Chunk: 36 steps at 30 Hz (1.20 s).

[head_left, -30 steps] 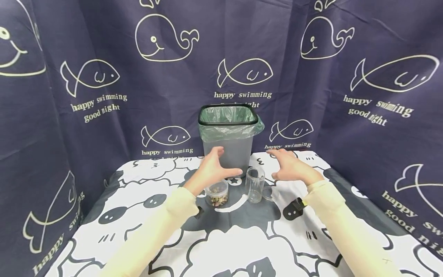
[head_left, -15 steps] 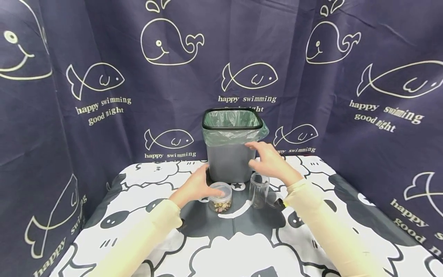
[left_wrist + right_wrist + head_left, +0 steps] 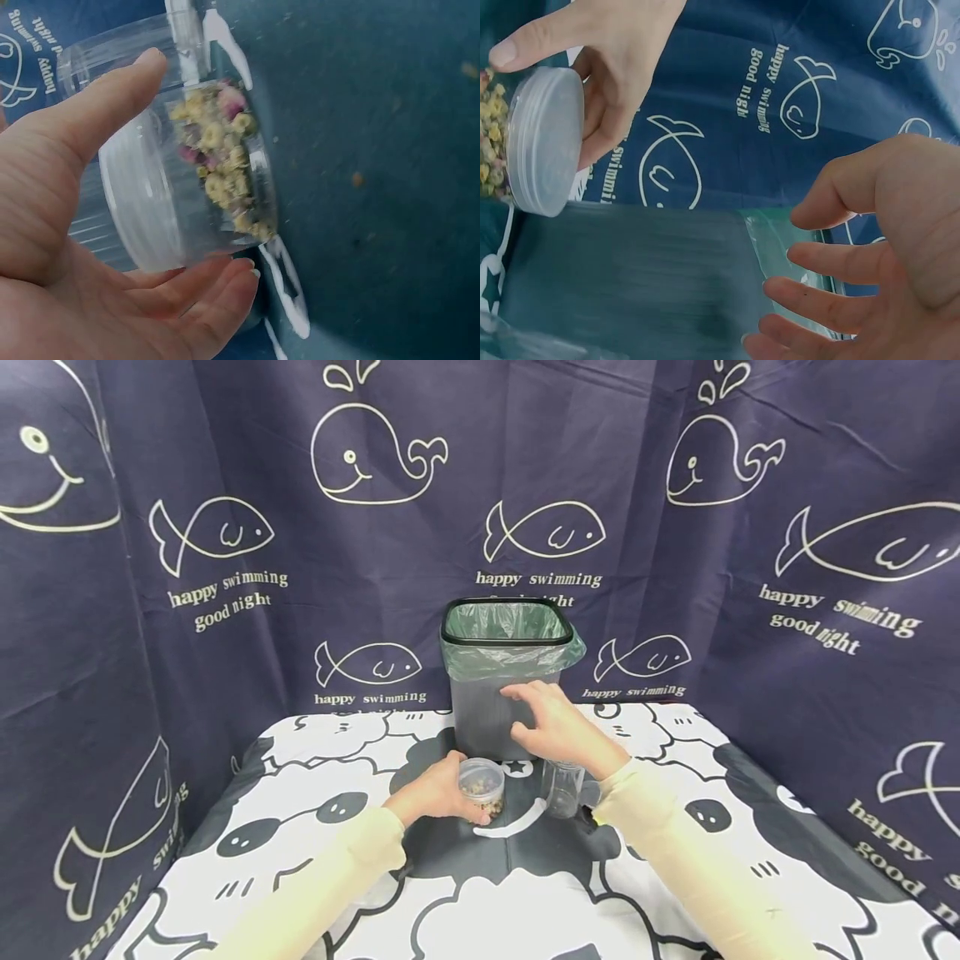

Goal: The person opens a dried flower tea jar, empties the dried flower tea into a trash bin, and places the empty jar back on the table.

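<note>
Tabletop side edges (image 3: 187, 877) lie well beyond left grip (image 3: 435, 791), cupping jar (image 3: 483, 783), and empty, spread right grip (image 3: 553, 727).

Between the flower jar (image 3: 483, 787) and the clear jar (image 3: 562, 793), a narrow passage is left. It is closed at the back by the wall of the bin (image 3: 480, 718), and behind the bin all reach is stopped by the curtain (image 3: 375, 568). The flower jar is enclosed on its left side by the left hand (image 3: 435, 792); its top and right side can be reached. The way to the bin's front is partly blocked by the right hand (image 3: 558, 725), under which the clear jar is partly hidden. The bin's mouth can be entered from above, but room at its right is taken by the bag (image 3: 573, 653).
</note>
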Each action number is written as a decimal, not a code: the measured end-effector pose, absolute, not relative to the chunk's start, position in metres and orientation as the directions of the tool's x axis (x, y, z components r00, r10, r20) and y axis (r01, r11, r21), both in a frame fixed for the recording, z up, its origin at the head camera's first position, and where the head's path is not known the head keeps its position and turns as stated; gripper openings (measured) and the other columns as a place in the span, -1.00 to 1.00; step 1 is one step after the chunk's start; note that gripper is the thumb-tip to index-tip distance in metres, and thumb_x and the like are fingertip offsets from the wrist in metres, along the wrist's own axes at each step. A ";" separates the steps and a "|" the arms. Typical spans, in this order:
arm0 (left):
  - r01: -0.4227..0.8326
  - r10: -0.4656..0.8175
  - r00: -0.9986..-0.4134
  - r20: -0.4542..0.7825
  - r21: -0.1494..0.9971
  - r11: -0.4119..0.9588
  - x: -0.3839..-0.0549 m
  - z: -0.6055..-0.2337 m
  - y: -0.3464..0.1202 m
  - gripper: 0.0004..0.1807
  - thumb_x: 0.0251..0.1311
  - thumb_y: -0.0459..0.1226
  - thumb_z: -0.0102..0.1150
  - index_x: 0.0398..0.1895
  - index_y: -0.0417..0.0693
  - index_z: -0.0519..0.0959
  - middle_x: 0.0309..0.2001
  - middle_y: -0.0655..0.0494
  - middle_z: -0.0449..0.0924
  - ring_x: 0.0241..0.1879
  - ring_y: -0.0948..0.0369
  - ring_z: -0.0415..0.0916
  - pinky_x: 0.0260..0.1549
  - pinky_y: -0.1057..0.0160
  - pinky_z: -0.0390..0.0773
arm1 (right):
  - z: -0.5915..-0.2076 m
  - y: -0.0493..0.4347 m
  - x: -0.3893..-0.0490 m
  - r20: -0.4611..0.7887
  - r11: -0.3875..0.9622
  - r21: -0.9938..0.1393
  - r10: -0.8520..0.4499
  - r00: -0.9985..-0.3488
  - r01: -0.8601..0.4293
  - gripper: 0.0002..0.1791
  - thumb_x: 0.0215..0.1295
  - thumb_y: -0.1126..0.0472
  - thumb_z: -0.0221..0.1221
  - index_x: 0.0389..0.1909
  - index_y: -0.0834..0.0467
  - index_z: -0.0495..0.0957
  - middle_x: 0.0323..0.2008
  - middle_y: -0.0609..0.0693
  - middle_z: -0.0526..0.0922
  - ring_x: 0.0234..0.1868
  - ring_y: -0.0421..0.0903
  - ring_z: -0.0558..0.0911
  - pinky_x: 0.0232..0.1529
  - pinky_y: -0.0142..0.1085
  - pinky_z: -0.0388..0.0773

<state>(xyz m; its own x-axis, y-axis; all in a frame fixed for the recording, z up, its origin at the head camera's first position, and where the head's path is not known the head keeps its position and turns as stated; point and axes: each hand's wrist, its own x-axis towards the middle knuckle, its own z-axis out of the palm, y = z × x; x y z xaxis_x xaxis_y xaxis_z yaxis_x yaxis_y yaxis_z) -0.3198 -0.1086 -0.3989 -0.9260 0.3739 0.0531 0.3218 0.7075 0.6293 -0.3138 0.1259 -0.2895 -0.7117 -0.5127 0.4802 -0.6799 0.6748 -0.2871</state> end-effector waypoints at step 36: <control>0.335 0.358 -0.929 0.093 0.626 0.705 -0.325 -0.417 -0.109 0.18 -0.37 -0.06 0.78 0.31 -0.21 0.21 0.04 -0.12 0.59 0.02 0.00 0.59 0.08 0.01 0.55 | -0.317 0.108 -0.304 0.443 0.655 -0.308 -0.543 -0.713 -0.690 -0.42 0.21 0.18 0.20 0.31 0.12 0.55 0.17 0.11 0.61 0.22 0.18 0.54 0.24 0.08 0.46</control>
<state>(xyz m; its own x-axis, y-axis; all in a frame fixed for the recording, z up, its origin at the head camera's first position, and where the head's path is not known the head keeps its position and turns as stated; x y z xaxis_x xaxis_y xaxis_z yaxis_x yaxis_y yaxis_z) -0.3248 -0.1094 -0.4169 -0.9289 0.3584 0.0931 0.3345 0.7046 0.6258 -0.3043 0.1080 -0.3174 -0.7132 -0.5433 0.4430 -0.6902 0.6549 -0.3079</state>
